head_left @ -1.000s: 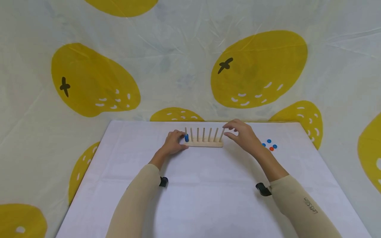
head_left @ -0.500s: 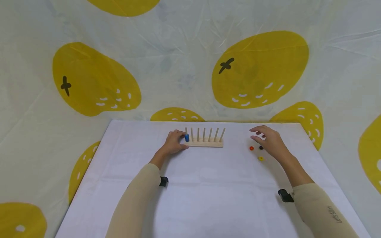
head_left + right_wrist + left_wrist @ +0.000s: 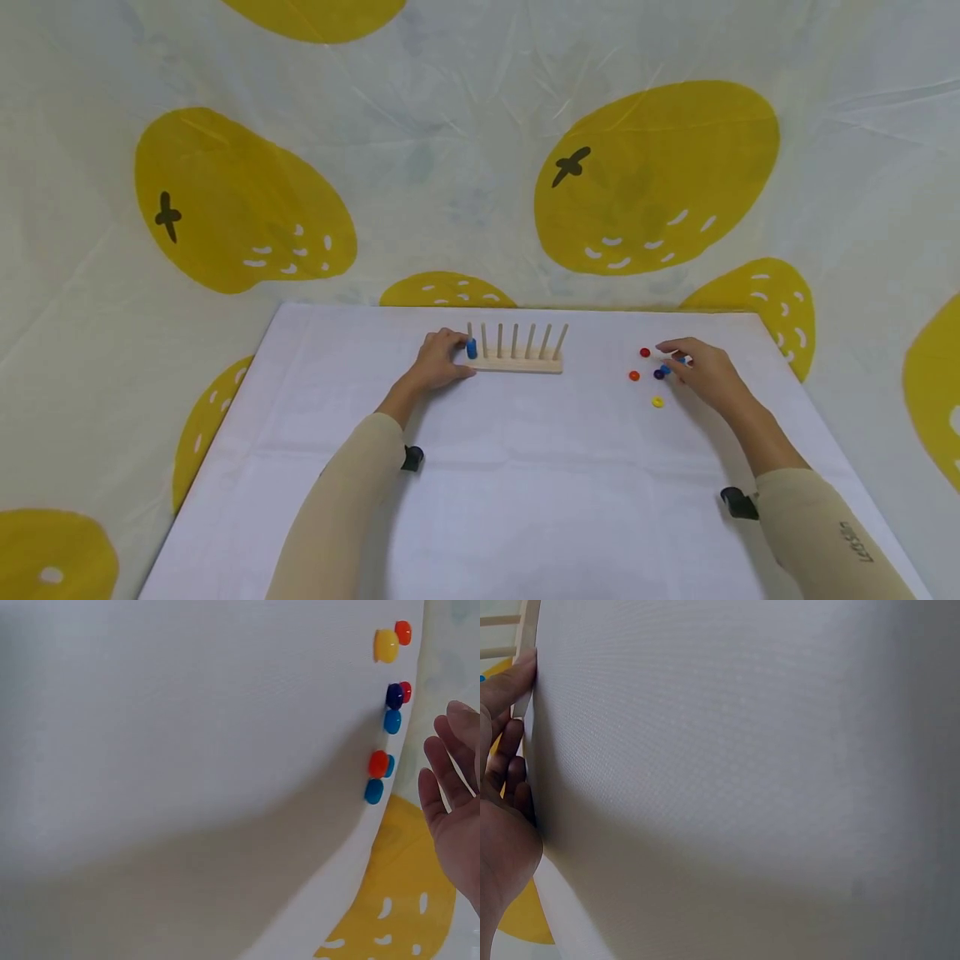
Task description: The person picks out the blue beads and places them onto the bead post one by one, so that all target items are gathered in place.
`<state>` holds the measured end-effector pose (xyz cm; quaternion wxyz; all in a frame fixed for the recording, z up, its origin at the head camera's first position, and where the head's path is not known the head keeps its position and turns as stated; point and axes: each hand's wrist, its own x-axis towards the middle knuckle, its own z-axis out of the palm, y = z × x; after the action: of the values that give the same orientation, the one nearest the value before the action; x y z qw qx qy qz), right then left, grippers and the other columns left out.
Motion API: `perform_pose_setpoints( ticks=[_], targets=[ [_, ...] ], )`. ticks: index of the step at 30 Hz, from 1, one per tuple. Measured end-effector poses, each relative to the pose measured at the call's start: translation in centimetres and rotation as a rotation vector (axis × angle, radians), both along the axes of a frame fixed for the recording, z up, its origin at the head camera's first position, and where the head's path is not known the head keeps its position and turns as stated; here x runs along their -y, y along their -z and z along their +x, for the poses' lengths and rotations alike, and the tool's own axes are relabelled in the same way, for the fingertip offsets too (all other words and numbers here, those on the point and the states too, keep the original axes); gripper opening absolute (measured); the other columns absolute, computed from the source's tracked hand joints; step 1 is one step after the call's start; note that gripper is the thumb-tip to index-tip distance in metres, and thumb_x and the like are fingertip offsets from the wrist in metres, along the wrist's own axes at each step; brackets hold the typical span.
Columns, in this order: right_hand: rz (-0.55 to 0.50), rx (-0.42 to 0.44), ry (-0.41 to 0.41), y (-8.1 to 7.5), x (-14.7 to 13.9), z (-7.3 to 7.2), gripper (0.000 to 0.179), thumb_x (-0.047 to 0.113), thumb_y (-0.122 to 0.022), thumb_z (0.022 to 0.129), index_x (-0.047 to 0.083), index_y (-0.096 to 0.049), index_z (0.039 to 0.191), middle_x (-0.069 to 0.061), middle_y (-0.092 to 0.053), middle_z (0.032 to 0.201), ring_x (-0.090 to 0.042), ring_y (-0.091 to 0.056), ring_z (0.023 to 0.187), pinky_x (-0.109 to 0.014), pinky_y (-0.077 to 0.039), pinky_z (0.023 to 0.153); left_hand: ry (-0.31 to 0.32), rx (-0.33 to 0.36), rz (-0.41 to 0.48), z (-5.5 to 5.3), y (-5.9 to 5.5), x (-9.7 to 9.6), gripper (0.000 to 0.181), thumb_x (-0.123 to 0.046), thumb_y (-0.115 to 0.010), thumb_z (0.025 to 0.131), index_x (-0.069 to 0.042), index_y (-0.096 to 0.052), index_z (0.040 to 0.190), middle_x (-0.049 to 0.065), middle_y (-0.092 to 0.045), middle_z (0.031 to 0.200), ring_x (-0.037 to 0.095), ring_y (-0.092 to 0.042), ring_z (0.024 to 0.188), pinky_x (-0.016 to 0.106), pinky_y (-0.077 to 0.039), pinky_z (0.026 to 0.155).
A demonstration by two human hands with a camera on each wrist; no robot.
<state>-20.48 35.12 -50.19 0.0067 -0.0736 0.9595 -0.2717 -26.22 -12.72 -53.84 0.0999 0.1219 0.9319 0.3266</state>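
A wooden stand (image 3: 513, 364) with a row of upright pegs sits at the far side of the table. Blue beads (image 3: 471, 348) are stacked on its leftmost peg; the other pegs are bare. My left hand (image 3: 435, 360) grips the stand's left end, thumb (image 3: 514, 682) against the front of the base and fingers behind. Over the loose beads at the right hovers my right hand (image 3: 708, 377), fingers loosely bent and nothing between them. Near its fingertips lie a dark blue bead (image 3: 658, 374) and a blue bead (image 3: 392, 721). The hand partly covers other beads in the head view.
A red bead (image 3: 645, 352), an orange bead (image 3: 633, 376) and a yellow bead (image 3: 657, 402) lie left of the right hand. The white-covered table (image 3: 510, 500) ends at a patterned cloth backdrop (image 3: 450, 167) behind the stand.
My right hand has moved from the stand's rightmost peg to the right and down, over the loose beads. The left hand has stayed at the stand's left end.
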Motion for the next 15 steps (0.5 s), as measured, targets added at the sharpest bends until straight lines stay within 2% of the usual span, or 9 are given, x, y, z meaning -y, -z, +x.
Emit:
perform_pose_setpoints(
  ticks=[7,11,15],
  targets=[
    [0.013,0.11,-0.006,0.8,-0.4,0.0,0.033,0.013,-0.06,0.103,0.004,-0.063,0.135,-0.025,-0.062,0.133,-0.043,-0.057,0.115,-0.063,-0.048,0.1,0.003,-0.002,0.01,0.2,-0.5,-0.1,0.064,-0.026,-0.086,0.085,-0.007,-0.061,0.141,0.011,-0.059,0.134,0.032,-0.045,0.13,0.046,-0.037,0.116],
    [0.024,0.171,-0.001,1.1,-0.5,-0.1,0.034,0.013,-0.06,0.103,0.005,-0.062,0.137,-0.025,-0.06,0.136,-0.044,-0.056,0.119,-0.064,-0.046,0.104,-0.004,-0.005,0.004,0.2,-0.5,-0.1,0.063,-0.026,-0.086,0.085,-0.008,-0.061,0.141,0.011,-0.06,0.134,0.031,-0.045,0.129,0.046,-0.037,0.115],
    [0.05,0.184,-0.005,1.4,-0.5,-0.2,0.034,0.011,-0.062,0.102,0.004,-0.062,0.135,-0.026,-0.06,0.135,-0.043,-0.059,0.117,-0.063,-0.047,0.103,-0.002,-0.006,-0.005,0.1,-0.3,-0.1,0.063,-0.027,-0.086,0.086,-0.008,-0.06,0.141,0.01,-0.059,0.134,0.031,-0.045,0.129,0.045,-0.037,0.116]
  ],
)
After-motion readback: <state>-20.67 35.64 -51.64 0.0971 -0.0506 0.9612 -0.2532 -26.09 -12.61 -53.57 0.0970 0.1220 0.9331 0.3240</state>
